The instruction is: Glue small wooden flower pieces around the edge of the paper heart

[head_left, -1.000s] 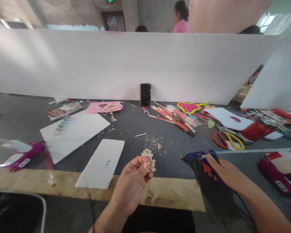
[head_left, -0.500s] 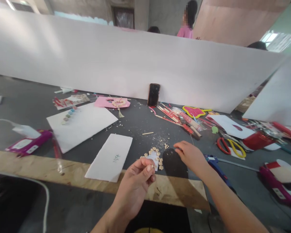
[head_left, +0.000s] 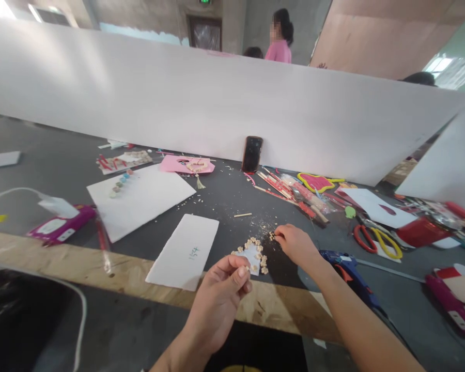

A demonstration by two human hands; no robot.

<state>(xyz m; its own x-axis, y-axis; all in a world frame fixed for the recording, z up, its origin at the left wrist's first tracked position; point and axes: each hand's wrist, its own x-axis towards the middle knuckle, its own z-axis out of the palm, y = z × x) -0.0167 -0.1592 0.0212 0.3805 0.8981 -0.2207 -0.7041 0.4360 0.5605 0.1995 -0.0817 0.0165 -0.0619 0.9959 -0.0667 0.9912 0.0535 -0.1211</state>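
Observation:
My left hand (head_left: 227,289) is raised in front of the table edge, thumb and fingers pinching a tiny pale piece (head_left: 248,268). Just behind it lies a light card (head_left: 251,254) edged with small beige clusters (head_left: 264,263); the hand covers part of it. To the right, my right hand (head_left: 290,242) reaches down to the dark table with its fingers together at some small beige pieces (head_left: 272,236). Whatever is between those fingertips is too small to make out. Pale crumbs are scattered beside them.
A blue glue gun (head_left: 349,274) lies under my right forearm. Scissors (head_left: 376,241) and a red can (head_left: 416,230) are farther right. A white board marked 154 (head_left: 184,253) lies left; a phone (head_left: 252,153) leans on the white partition (head_left: 201,103).
My right hand has moved down and slightly left to the small beige pieces, its fingers now against them. My left hand keeps its pinch. The whole view has shifted slightly.

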